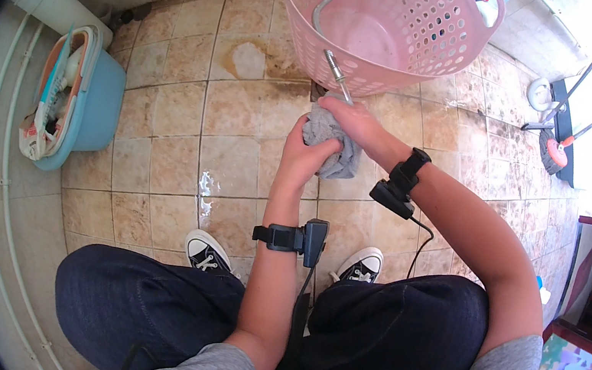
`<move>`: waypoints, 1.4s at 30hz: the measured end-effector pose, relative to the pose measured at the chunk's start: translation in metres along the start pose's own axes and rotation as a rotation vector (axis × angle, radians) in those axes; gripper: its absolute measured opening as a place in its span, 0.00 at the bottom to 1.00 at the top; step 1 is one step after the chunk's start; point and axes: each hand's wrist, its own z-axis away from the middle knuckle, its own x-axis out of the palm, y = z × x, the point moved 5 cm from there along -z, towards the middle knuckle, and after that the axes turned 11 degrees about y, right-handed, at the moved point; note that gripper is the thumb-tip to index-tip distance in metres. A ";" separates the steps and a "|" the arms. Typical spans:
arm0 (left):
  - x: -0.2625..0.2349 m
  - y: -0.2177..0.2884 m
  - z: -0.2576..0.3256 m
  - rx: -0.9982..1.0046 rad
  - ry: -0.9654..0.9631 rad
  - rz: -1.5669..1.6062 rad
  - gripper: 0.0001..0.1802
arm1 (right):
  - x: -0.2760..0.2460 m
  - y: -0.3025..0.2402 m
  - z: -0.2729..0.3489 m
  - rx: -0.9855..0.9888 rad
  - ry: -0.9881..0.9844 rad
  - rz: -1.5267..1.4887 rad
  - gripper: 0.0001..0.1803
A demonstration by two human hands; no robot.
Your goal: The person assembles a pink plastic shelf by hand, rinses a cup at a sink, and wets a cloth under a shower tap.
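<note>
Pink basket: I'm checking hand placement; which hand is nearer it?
Right. The right hand sits just below the pink basket in the picture, on the grey cloth; the left hand, also on it, is lower and farther away.

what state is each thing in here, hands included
Grey cloth: crumpled, held in both hands
Left hand: closed on the cloth
Right hand: closed on the cloth
Metal-ended hose: bent, lower end at the right hand
Pink basket: upright, open-topped
Blue bin: upright, open, filled with items
Tiled floor: stained, with shiny, wet-looking patches
Sneakers: worn, laced
</note>
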 end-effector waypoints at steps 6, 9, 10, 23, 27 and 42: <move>-0.008 0.007 0.000 0.023 0.066 0.020 0.31 | 0.007 -0.008 -0.004 0.059 -0.119 0.198 0.34; -0.015 0.006 -0.001 0.006 0.116 0.013 0.30 | 0.009 -0.015 0.000 0.132 -0.128 0.276 0.40; -0.014 0.005 -0.002 0.005 0.113 0.015 0.30 | 0.008 -0.017 0.000 0.111 -0.137 0.293 0.42; -0.024 0.002 -0.008 -0.037 0.239 0.099 0.36 | 0.020 -0.001 -0.028 0.156 -0.194 0.224 0.49; -0.025 0.005 -0.006 -0.070 0.261 0.102 0.40 | 0.023 0.003 -0.028 0.197 -0.202 0.193 0.45; -0.021 0.002 -0.005 -0.069 0.267 0.064 0.35 | 0.020 0.014 -0.026 0.217 -0.234 -0.006 0.27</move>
